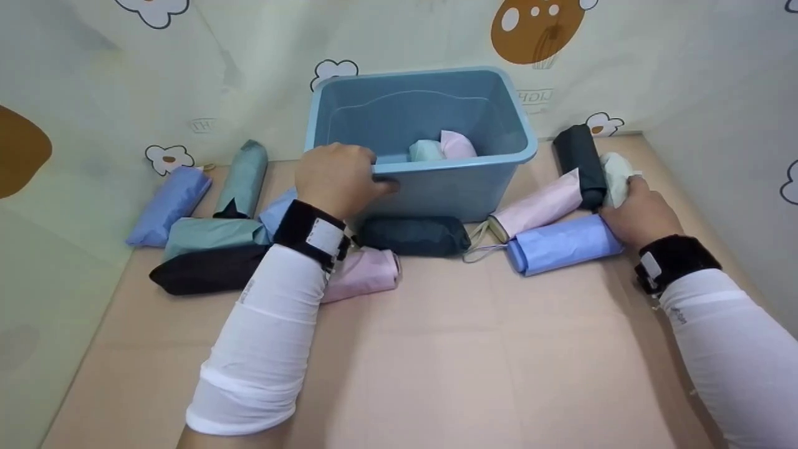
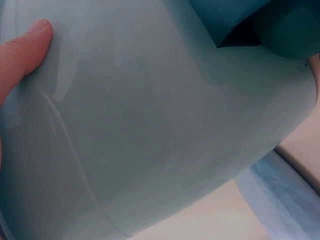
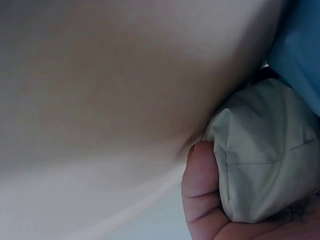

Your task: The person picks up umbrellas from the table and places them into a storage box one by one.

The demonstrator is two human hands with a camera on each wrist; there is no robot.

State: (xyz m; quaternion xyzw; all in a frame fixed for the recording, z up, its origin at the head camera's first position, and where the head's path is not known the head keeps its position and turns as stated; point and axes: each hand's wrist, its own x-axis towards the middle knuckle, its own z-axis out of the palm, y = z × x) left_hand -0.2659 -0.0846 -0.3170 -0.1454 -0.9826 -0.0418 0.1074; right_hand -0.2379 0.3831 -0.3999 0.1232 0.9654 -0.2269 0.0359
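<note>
A blue-grey plastic bin (image 1: 436, 187) stands against the back wall. My left hand (image 1: 336, 178) grips its front rim near the left corner; the thumb (image 2: 35, 42) lies against the outer wall in the left wrist view. Inside the bin lie a light green bundle (image 1: 427, 150) and a pink bundle (image 1: 457, 144). At the far right my right hand (image 1: 645, 212) holds a pale green folded umbrella (image 1: 617, 174), fingers round its near end. In the right wrist view, a finger curls against that umbrella's fabric (image 3: 265, 155).
Right of the bin lie black (image 1: 578, 162), pink (image 1: 539, 204) and blue (image 1: 564, 244) folded umbrellas. A dark one (image 1: 414, 236) lies before the bin, a pink one (image 1: 365, 274) nearer. Leftward are blue (image 1: 169, 206), green (image 1: 244, 178), teal (image 1: 212, 237) and black (image 1: 209, 271) ones.
</note>
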